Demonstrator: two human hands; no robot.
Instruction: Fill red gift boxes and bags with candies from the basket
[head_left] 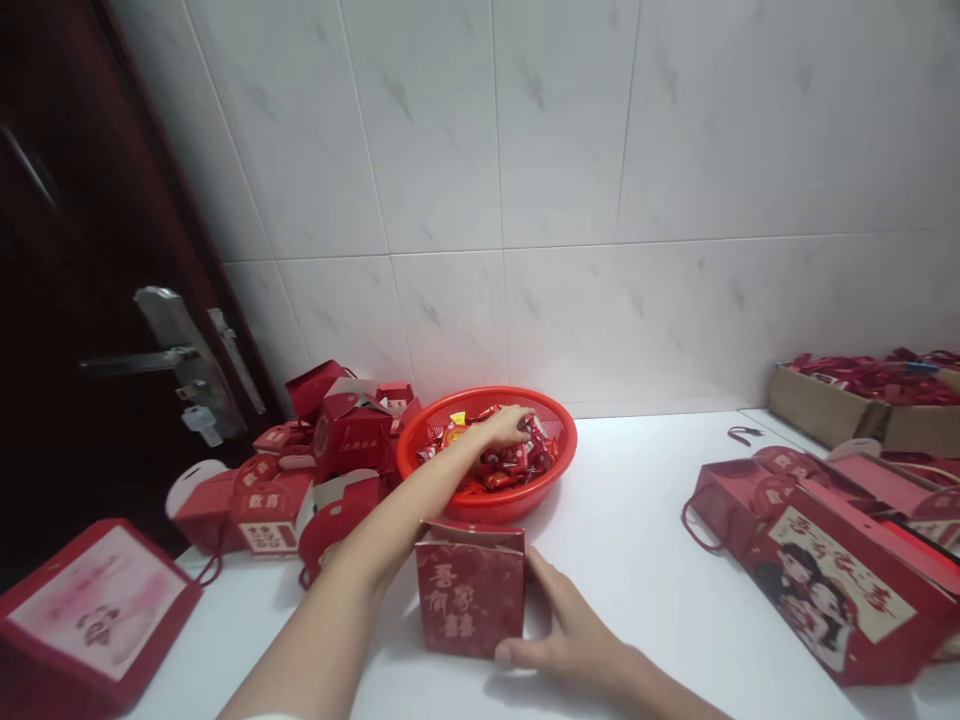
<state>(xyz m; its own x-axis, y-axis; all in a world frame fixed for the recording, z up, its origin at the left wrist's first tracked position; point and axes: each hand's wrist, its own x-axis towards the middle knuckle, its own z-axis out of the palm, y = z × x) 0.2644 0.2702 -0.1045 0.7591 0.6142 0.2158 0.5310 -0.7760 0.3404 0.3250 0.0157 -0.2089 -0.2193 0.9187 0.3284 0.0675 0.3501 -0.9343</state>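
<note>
My left hand (516, 426) reaches into a red plastic colander basket (480, 508) at the back middle. Its fingers curl down around wrapped candies (499, 462), with the fingertips partly hidden among them. Before me a small red gift box (471, 600) with gold characters stands upright on the white table, its top uncovered. My right hand (559, 625) grips that box by its right side, the thumb across the lower front corner and the fingers along the side and back. My left forearm passes just left of the box.
Folded red gift boxes (274, 495) are heaped on the left, near a large red bag (105, 610). More red boxes (832, 590) lie at right. Behind them stands a cardboard carton (825, 405) of red items. A dark cord (744, 434) lies nearby. A tiled wall (570, 200) bounds the back.
</note>
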